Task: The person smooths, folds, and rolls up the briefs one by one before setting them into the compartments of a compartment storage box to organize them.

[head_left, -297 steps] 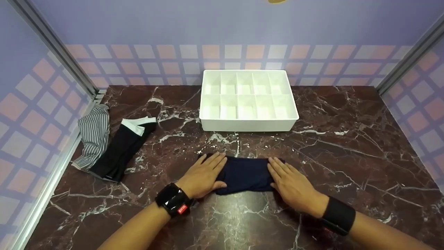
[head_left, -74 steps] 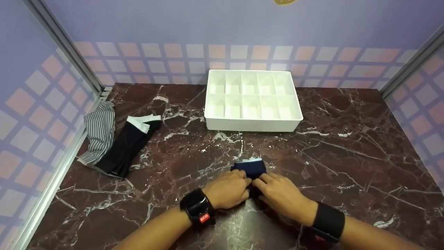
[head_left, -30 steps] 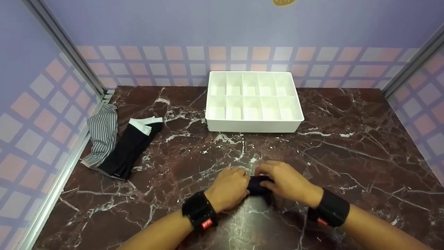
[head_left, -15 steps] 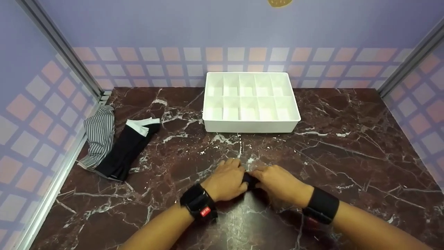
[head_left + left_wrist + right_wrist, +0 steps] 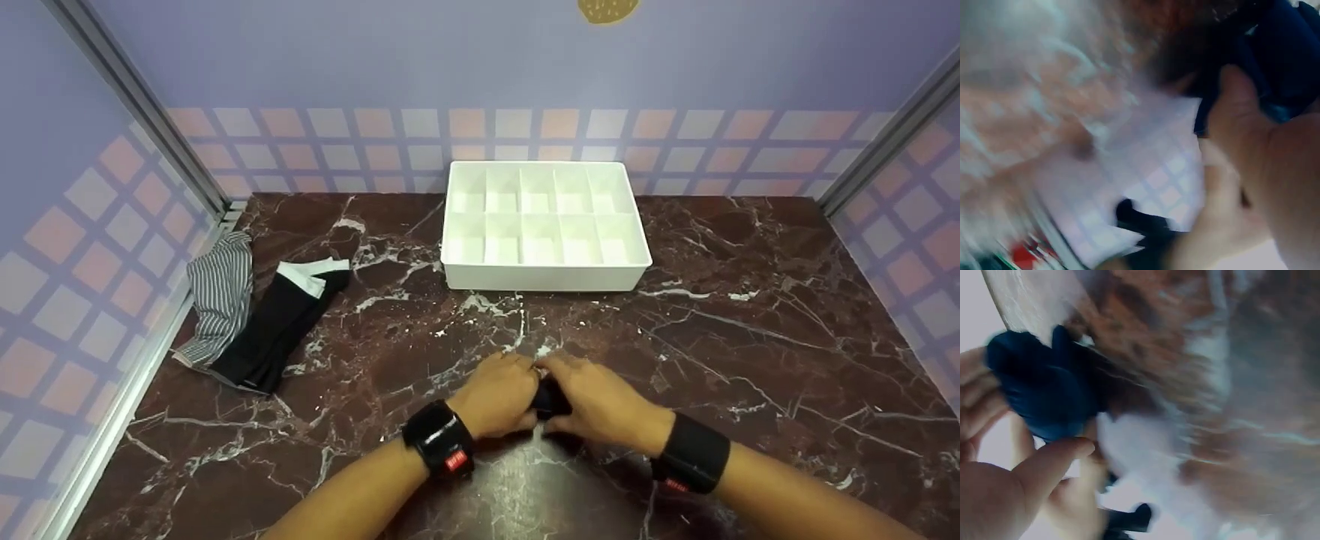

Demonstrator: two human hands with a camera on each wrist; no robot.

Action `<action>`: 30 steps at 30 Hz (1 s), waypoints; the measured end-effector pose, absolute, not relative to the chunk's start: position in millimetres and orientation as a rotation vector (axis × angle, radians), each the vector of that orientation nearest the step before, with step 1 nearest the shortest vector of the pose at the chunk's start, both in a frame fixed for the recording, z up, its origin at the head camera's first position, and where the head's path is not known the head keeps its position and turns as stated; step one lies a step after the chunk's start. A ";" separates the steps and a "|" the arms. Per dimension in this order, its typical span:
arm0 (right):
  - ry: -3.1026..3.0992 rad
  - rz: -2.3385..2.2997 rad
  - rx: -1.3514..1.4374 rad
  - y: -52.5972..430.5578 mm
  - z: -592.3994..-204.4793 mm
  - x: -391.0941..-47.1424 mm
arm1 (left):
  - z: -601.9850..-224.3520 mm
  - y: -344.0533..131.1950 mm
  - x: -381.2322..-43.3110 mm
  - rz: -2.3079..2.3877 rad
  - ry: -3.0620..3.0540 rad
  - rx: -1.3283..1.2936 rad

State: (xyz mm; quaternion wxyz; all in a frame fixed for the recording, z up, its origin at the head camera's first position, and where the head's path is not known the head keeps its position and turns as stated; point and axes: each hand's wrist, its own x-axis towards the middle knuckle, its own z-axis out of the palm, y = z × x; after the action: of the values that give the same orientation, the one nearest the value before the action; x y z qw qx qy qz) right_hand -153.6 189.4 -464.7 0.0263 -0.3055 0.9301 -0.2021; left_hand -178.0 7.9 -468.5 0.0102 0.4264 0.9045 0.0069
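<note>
A pair of navy socks (image 5: 551,397), folded into a small thick bundle, sits low at the front middle of the table. My left hand (image 5: 499,394) grips its left side with curled fingers, and in the left wrist view the left thumb lies against the dark roll (image 5: 1292,56). From the right, my right hand (image 5: 604,401) holds the same bundle between thumb and fingers; the right wrist view shows the rounded navy cloth (image 5: 1044,382) just above the thumb. Both hands cover much of the bundle in the head view.
Behind the hands stands a white divided box (image 5: 547,277) with two rows of compartments. At the left lie black socks with white cuffs (image 5: 277,322), overlapping a grey striped pair (image 5: 221,292) by the side wall. Patterned walls border the dark marbled table (image 5: 750,337).
The navy socks lay flat and wide under both palms earlier; they were folded narrower, then rolled up into a compact bundle. My hands have come close together around it.
</note>
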 end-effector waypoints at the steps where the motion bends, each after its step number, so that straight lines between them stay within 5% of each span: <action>1: 2.903 -0.593 -0.965 186.3 -466.1 -151.5 | -467.8 5.8 -179.8 0.083 2.781 1.305; 15: 2.992 -0.789 -0.888 180.1 -459.5 -167.3 | -466.7 -9.1 -187.0 0.360 2.937 1.067; 30: 3.491 -0.605 -0.196 225.5 -409.1 -287.3 | -465.5 -12.0 -161.4 0.434 2.959 0.899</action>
State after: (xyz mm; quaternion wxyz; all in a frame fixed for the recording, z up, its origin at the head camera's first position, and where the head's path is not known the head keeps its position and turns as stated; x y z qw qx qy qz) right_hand -287.3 225.5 -409.1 -0.2020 -0.0540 0.9635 -0.1671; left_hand -161.4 -12.0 -465.5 0.0096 0.2878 0.9475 0.1391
